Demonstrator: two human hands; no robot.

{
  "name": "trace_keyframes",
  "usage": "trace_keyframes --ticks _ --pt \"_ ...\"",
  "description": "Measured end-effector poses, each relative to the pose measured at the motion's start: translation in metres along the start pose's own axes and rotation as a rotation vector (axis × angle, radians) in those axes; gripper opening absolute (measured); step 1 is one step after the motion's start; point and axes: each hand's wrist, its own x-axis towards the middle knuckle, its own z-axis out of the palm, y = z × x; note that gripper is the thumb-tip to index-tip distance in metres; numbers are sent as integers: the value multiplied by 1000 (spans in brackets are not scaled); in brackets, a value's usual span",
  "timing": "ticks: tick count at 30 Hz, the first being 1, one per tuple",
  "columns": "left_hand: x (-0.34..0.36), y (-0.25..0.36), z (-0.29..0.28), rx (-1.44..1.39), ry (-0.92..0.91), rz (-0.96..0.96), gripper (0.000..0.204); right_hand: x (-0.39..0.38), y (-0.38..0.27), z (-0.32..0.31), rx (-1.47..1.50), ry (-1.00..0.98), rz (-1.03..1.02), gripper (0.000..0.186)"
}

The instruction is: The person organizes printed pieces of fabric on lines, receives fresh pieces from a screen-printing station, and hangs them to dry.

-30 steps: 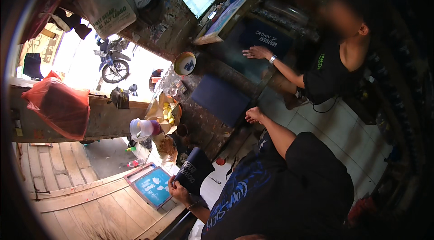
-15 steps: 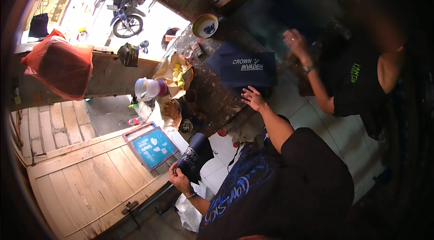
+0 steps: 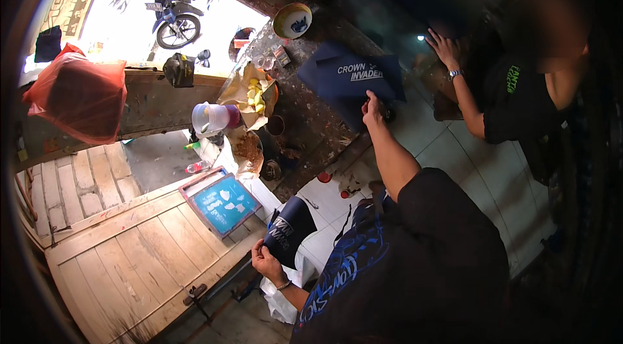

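My left hand (image 3: pixel 268 264) pinches the lower edge of a navy fabric piece (image 3: pixel 291 230) with pale lettering, which curls over as it hangs beside the wooden panel. Ahead and to the right, my right hand (image 3: pixel 372 109) has its fingers closed at the near edge of another navy printed piece (image 3: pixel 360 77). That piece lies over more dark blue fabric (image 3: pixel 316 65) on the stained worktable (image 3: pixel 310 143). Whether the pieces are flat cloths or bags, I cannot tell.
A co-worker's hand (image 3: pixel 446 52) is at the far right of the table. A framed blue printing screen (image 3: pixel 224 205) rests on the pale wooden panel (image 3: pixel 130 266). Around the table's left side are a white pail (image 3: pixel 209 118), a bowl (image 3: pixel 292 21) and yellow pieces on brown paper (image 3: pixel 241 88).
My right hand has gone from spread fingers to closed on the navy piece's near edge, and that piece has turned slightly. The co-worker's hand has shifted right and lower.
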Motion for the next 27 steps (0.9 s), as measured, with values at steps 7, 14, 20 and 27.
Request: trace_keyframes --ticks 7,14,20,27 --pt "19 -8 5 -37 -131 71 19 -105 -50 0 92 -612 -439 8" --pt "50 -56 2 -205 -348 235 23 -269 -87 -69 -63 -876 -513 4" --pt "53 -60 -5 -236 -557 330 19 -371 -77 -160 -466 -605 -1245 27" --pt "17 -61 8 -326 -801 369 21 -423 -85 -299 -790 -314 -1369 24"
